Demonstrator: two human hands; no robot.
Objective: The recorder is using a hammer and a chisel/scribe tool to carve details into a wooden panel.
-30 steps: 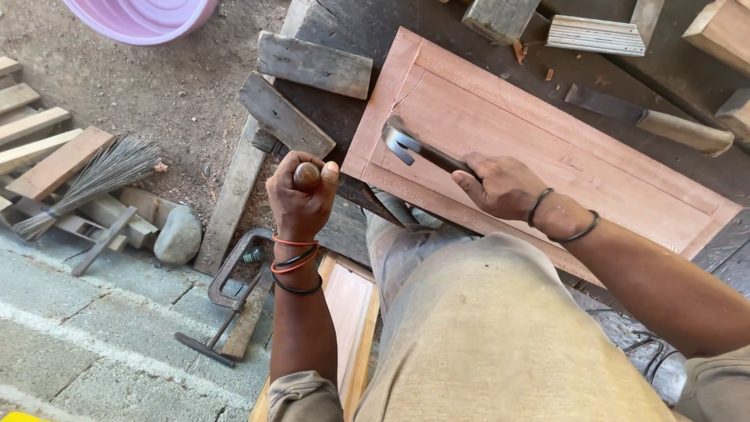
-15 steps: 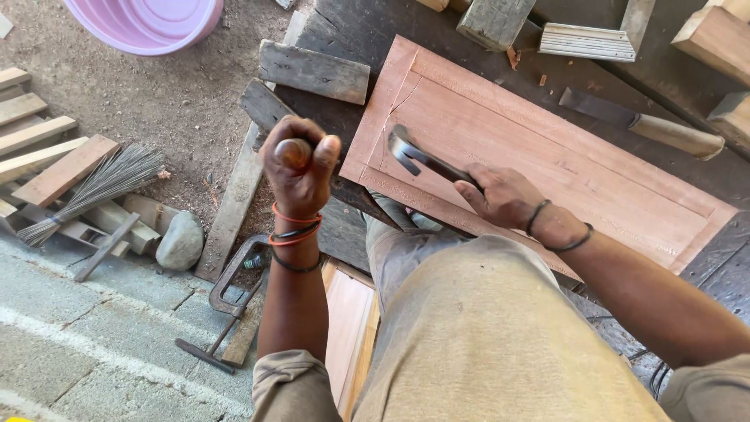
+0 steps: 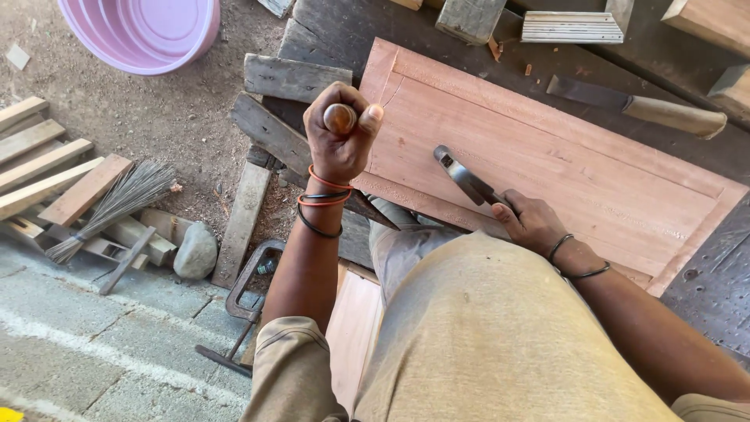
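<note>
A reddish wooden panel (image 3: 547, 164) fills centre right, its near edge hidden behind the person's body. Upper left, a pink basin (image 3: 144, 31), cut off, looks empty. The left hand (image 3: 340, 133) clenches a round-ended handle (image 3: 339, 118), the rest hidden; the right hand (image 3: 531, 223) grips a hammer (image 3: 461, 173) lying on the panel.

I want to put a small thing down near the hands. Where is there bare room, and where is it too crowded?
Bare room: the reddish wooden panel beyond the hammer in the right hand, and the dirt ground between the pink basin and the grey planks. Crowded: the left side, with stacked wood strips, a broom, a stone and a clamp. The left hand grips a round-ended handle.
</note>
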